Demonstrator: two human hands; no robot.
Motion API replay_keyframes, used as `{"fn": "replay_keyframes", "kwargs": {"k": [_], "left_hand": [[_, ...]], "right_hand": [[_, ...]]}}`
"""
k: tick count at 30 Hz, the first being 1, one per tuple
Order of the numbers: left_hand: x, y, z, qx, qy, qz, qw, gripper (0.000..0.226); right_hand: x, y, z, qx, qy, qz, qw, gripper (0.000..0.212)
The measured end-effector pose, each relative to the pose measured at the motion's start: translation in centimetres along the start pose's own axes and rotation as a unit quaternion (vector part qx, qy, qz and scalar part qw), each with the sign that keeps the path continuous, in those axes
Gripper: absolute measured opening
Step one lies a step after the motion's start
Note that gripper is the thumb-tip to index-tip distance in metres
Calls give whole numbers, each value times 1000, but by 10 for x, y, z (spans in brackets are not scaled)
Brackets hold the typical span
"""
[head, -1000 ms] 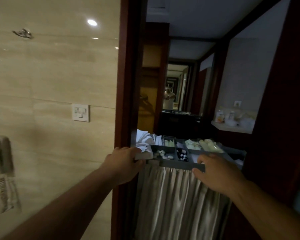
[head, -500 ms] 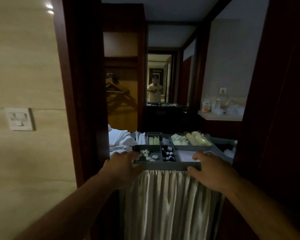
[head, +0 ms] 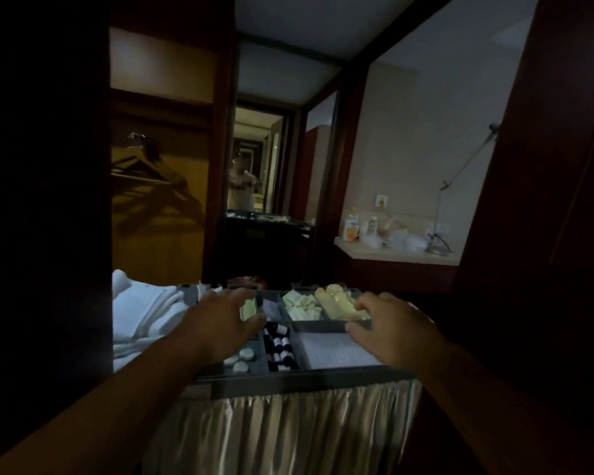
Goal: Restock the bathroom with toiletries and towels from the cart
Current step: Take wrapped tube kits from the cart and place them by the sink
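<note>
Picking step, nothing taken yet. Your left hand (head: 220,323) hovers over cart tray (head: 288,383) left compartments, grip open. Your right hand (head: 388,327) above far-right packets (head: 336,303), grip loose, empty. White towels (head: 141,313) stacked at cart's left edge. Next: choose, pinch one item.

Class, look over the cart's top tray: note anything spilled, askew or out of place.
Nothing stands out. The small bottles, white round items and sachets sit sorted in the tray's compartments, with folded towels beside them.
</note>
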State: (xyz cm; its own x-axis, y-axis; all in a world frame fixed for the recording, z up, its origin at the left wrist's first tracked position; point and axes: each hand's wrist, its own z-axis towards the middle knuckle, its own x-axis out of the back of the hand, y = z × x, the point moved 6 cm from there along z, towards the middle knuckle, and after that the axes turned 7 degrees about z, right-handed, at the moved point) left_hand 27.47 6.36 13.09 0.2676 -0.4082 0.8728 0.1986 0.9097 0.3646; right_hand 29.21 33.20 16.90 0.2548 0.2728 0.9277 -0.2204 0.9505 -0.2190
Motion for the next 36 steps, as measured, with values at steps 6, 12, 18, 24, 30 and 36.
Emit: {"fn": "replay_keyframes", "kwargs": {"k": [6, 12, 18, 24, 30, 36], "left_hand": [[-31, -32, 47, 21, -12, 13, 1000, 59], [-69, -62, 89, 39, -61, 25, 997, 59], [-96, -82, 151, 79, -78, 46, 993, 57], [-125, -86, 189, 112, -50, 21, 992, 49], [-148, -100, 195, 158, -3, 0, 987, 37], [-177, -115, 223, 145, -4, -53, 988, 32]], "right_hand": [[-52, 10, 49, 7, -9, 2, 1000, 47], [-103, 33, 109, 5, -33, 24, 999, 48], [-145, 56, 184, 34, -27, 62, 997, 41], [-202, 91, 249, 11, -45, 158, 986, 33], [-259, 103, 278, -28, -85, 262, 961, 27], [-287, 110, 302, -65, -74, 311, 945, 20]]}}
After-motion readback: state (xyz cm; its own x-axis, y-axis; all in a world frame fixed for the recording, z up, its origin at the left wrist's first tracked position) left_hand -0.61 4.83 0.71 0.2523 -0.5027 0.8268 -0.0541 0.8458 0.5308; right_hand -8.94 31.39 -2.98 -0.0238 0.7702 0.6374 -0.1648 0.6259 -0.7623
